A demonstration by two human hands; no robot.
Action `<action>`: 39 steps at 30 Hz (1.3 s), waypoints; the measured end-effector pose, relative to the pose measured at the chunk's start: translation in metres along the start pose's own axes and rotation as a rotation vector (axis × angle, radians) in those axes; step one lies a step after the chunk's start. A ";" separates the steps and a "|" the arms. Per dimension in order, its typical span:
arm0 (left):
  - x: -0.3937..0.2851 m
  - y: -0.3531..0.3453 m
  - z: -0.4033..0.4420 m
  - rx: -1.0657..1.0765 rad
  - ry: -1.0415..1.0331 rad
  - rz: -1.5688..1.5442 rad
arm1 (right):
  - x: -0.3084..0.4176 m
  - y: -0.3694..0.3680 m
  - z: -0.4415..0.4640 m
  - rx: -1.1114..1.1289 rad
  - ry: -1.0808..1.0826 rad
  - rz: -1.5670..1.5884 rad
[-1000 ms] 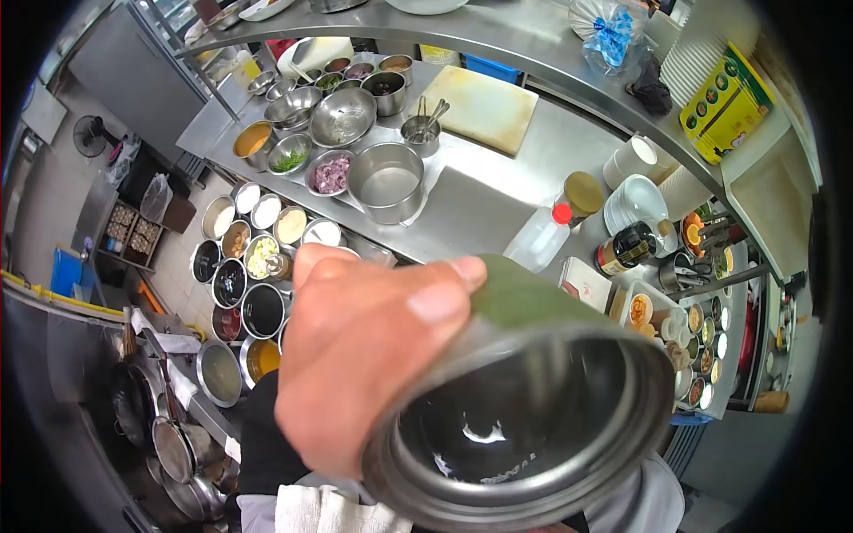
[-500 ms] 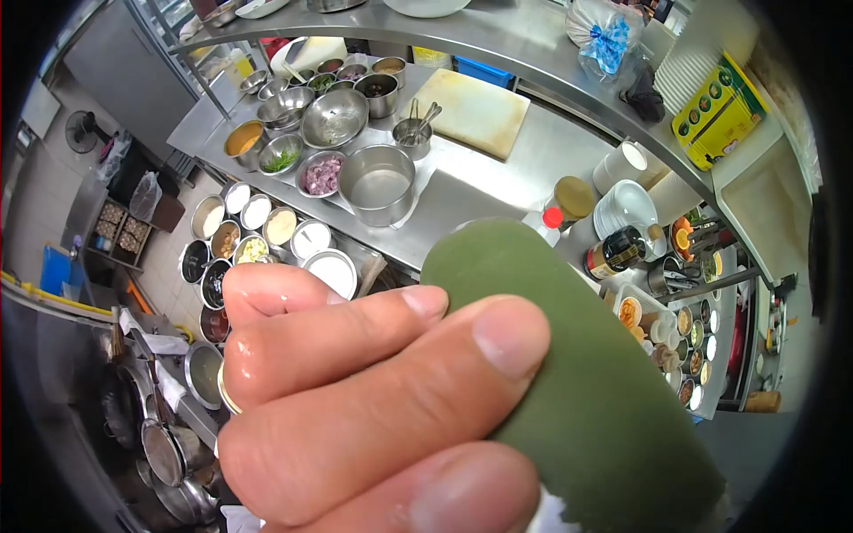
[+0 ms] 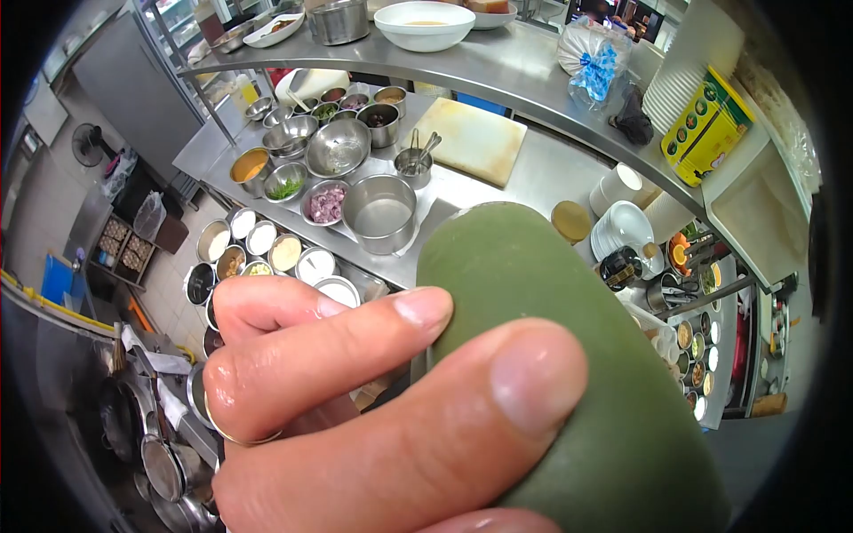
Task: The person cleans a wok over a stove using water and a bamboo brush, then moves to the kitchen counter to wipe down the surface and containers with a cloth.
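Note:
My left hand [image 3: 382, 449] is very close to the camera at the lower middle, wet-looking, with its fingers bent and nails showing. The fingertips press on a smooth, matte olive-green thing [image 3: 622, 426] with a rounded far end. It runs from the centre to the lower right; what it is I cannot make out. The thumb and much of the palm are hidden. No right hand is in view. Beyond the fingers, on the steel counter, stand a deep steel pot [image 3: 380, 213], a bowl of chopped purple onion [image 3: 325, 204] and a steel cup with spoons [image 3: 413, 166].
A cutting board [image 3: 471, 140] lies on the counter. Above it runs a steel shelf [image 3: 498, 67] with a white bowl [image 3: 425, 27]. Several containers of ingredients [image 3: 285, 253] stand at left. At right are stacked white bowls [image 3: 619, 229] and a yellow packet [image 3: 706, 129].
The view has tilted upward, so more of the shelf and its white bowl shows and the counter sits lower. The green thing and my fingers look larger, with fingertips still on it.

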State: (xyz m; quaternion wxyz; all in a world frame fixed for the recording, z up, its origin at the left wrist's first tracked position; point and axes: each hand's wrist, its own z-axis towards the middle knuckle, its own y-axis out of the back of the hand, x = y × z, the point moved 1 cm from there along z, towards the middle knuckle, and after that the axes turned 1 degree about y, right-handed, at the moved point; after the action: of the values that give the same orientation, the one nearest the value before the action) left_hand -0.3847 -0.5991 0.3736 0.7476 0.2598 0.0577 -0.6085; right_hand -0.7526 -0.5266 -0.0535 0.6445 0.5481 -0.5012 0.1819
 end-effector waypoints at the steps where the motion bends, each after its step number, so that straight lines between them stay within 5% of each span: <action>1: 0.000 0.000 0.001 -0.001 0.005 -0.007 | 0.001 0.001 0.001 -0.001 -0.011 -0.015; 39: -0.012 0.006 0.017 -0.051 -0.249 0.043 | 0.011 0.018 -0.008 -0.167 -0.004 0.195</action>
State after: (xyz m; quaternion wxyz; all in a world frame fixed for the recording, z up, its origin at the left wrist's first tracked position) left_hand -0.3862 -0.5954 0.3946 0.7683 0.1641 -0.0257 -0.6181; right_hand -0.7588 -0.5168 -0.0340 0.6660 0.4414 -0.5670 0.2002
